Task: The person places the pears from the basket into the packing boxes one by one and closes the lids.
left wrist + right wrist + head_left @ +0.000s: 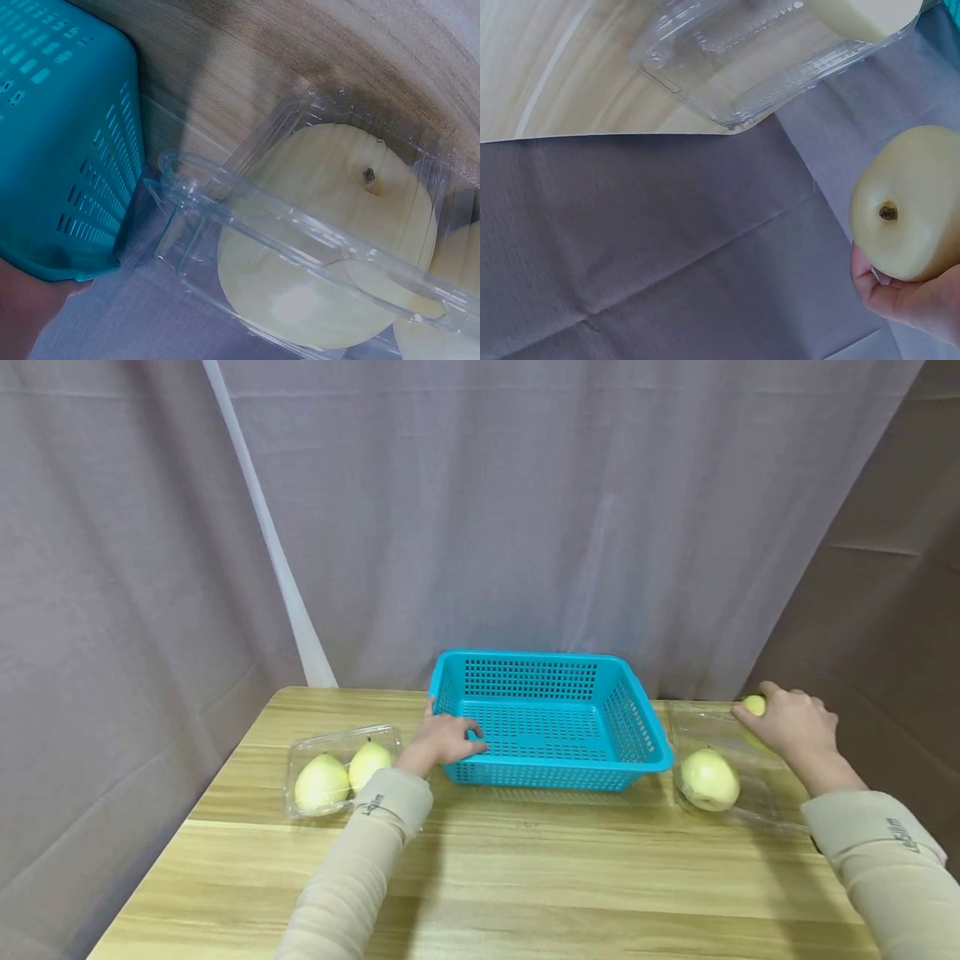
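My left hand (444, 739) grips the left rim of a blue plastic basket (555, 779), with a fingertip showing at the rim in the left wrist view. My right hand (797, 724) holds a pale yellow-green pear (911, 202) above the far right of the table; the hand hides most of it in the head view. Below and left of that hand, another pear (708, 779) sits in a clear plastic container (757, 797). Left of the basket, a second clear container (300, 756) holds two pears (322, 232), close to my left wrist.
A wooden table (525, 877) carries everything, its far edge meeting a grey curtain (525, 510). The basket's perforated floor shows through its open top. In the right wrist view, the right container (727, 112) reaches the table's edge.
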Motion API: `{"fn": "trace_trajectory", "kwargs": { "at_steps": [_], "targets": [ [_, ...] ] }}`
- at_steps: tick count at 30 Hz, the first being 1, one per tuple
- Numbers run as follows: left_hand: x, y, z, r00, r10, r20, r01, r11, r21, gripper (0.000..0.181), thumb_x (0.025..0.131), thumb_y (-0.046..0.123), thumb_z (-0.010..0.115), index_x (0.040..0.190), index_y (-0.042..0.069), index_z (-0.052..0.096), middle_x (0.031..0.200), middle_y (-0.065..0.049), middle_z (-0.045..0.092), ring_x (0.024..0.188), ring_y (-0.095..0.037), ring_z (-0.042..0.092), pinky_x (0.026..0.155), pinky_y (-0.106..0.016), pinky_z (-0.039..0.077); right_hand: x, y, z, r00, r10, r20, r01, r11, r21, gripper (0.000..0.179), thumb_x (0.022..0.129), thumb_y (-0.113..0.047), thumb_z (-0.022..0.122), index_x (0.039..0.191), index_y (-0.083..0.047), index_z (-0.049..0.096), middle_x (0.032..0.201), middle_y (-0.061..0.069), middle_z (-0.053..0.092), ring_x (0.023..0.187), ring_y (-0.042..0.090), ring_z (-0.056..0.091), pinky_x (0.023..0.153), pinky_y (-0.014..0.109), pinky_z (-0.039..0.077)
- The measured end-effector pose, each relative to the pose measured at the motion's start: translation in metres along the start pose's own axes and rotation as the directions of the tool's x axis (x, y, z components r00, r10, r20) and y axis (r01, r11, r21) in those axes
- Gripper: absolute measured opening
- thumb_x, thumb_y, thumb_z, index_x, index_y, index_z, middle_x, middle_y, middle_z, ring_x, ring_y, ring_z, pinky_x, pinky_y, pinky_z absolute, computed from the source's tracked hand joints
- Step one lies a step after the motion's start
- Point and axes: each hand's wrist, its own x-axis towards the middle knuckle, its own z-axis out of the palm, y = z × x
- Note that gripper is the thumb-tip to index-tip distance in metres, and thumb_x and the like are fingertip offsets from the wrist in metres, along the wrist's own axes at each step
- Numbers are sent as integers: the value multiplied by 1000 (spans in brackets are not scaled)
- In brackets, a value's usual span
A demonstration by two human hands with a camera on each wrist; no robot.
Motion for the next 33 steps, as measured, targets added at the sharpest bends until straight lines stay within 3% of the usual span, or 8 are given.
{"fn": "trace_trajectory", "kwargs": {
  "at_steps": [10, 19, 25, 33],
  "targets": [
    [0, 1, -1, 1000, 1, 4, -1, 1000, -1, 41, 91, 53, 49, 119, 27, 64, 102, 7, 71, 108, -17, 62, 117, -57, -2, -3, 12, 2, 997, 78, 19, -79, 997, 24, 70, 92, -49, 40, 128, 11, 38, 114, 46, 45, 92, 63, 47, 59, 59, 41],
    [-1, 1, -2, 1000, 2, 8, -2, 1000, 0, 41, 91, 53, 48, 119, 27, 64, 102, 7, 71, 108, -18, 61, 117, -57, -1, -7, 20, 7, 981, 154, 121, -162, 985, 60, 85, 93, -58, 30, 135, 16, 28, 120, 50, 32, 101, 69, 36, 77, 74, 35],
    [0, 0, -2, 1000, 8, 6, -8, 1000, 10, 42, 91, 53, 48, 119, 27, 64, 100, 8, 71, 108, -17, 62, 117, -57, 2, -8, 24, 14, 974, 173, 146, -184, 981, 67, 83, 94, -55, 29, 131, 19, 30, 124, 49, 33, 100, 67, 40, 70, 65, 41],
    [1, -1, 1, 1000, 6, 8, -6, 1000, -6, 42, 91, 53, 49, 120, 27, 64, 100, 7, 71, 108, -17, 62, 116, -58, -1, -9, 28, 29, 964, 186, 187, -204, 976, 78, 84, 95, -56, 27, 130, 21, 31, 126, 47, 34, 103, 65, 41, 71, 61, 44]
  ]
}}
